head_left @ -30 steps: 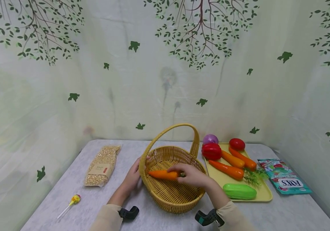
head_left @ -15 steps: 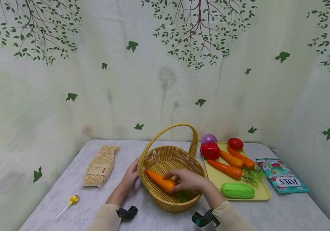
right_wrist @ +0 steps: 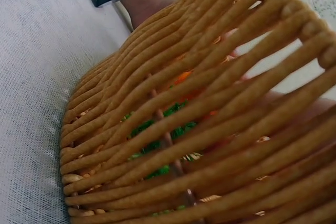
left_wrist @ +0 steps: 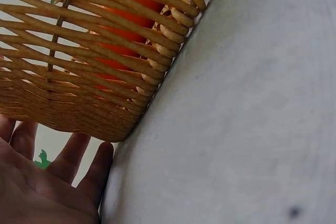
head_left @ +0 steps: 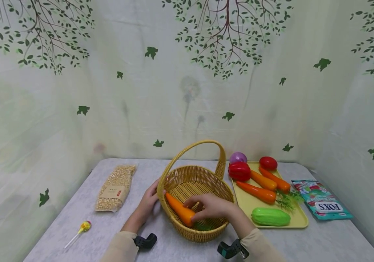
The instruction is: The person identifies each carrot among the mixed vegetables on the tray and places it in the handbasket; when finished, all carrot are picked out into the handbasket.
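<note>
A wicker basket (head_left: pixel 203 233) with a tall handle stands mid-table. An orange carrot (head_left: pixel 179 210) lies slanted inside against its left wall, green leaves near its thick end. My left hand (head_left: pixel 149 200) holds the basket's left side; in the left wrist view the fingers (left_wrist: pixel 65 163) spread against the outer weave. My right hand (head_left: pixel 211 205) is inside the basket, fingertips and thumb at the carrot's right edge, with a gap between them. The basket wall (right_wrist: pixel 173 103) hides most of that hand in the right wrist view.
Right of the basket, a yellow tray (head_left: pixel 247 202) bears several carrots (head_left: pixel 257 193), a red pepper (head_left: pixel 239 171) and a green cucumber-like vegetable (head_left: pixel 270 217). A teal FOX'S bag (head_left: pixel 322 200) lies beyond. On the left are a grain bag (head_left: pixel 116 187) and a lollipop (head_left: pixel 83 227).
The carrot has gone from lying level mid-basket to slanting along the left wall, its thick end nearer me. My right hand followed it slightly toward me. The left hand stays at the basket's side.
</note>
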`<move>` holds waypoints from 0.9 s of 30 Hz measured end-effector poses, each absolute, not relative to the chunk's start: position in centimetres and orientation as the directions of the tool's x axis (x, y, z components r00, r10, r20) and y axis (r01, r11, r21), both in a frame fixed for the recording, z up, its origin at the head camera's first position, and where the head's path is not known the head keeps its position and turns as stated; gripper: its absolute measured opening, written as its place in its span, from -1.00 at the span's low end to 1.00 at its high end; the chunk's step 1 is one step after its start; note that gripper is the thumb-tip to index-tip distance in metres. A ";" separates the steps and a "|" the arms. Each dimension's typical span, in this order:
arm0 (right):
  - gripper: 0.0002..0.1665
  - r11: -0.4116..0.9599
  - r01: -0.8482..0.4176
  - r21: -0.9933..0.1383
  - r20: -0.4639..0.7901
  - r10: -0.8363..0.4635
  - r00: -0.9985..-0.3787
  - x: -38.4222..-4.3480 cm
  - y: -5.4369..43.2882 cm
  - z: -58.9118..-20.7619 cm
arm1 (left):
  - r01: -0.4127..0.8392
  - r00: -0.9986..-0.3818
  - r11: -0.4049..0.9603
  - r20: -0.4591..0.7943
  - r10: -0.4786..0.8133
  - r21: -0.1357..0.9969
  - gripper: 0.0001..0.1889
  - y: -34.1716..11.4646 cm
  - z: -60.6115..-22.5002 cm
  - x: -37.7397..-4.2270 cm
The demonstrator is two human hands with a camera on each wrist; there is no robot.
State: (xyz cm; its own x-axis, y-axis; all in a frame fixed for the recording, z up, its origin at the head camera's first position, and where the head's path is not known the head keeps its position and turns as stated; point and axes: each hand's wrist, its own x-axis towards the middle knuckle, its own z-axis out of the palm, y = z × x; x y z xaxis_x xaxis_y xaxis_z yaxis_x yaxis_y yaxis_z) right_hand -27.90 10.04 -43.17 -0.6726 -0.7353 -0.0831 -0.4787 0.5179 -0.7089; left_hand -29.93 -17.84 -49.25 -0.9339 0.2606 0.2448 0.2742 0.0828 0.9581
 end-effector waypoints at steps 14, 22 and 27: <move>-0.72 0.520 -0.592 -0.615 0.205 -0.619 -0.758 -27.3 10.6 -42.7 | 0.232 -0.944 0.074 0.206 0.259 0.970 -0.42 -17.8 -49.4 -29.8; -0.76 0.466 -0.592 -0.657 0.402 -0.448 -0.799 -27.2 13.3 -41.5 | 0.256 -0.937 0.088 0.225 0.267 0.963 -0.43 -17.8 -49.1 -29.6; -0.70 0.498 -0.611 -0.616 0.534 -0.305 -0.788 -26.9 15.7 -40.3 | 0.269 -0.934 0.094 0.236 0.269 0.959 -0.43 -17.8 -49.3 -29.8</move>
State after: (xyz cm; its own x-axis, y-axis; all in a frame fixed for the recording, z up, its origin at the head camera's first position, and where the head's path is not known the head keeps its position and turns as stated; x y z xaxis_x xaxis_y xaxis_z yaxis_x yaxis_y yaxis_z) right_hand -26.94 15.68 -40.28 -0.7881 -0.3053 0.5345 -0.6106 0.4976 -0.6161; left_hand -29.77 -17.83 -49.26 -0.9339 0.2688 0.2355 0.2687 0.0936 0.9587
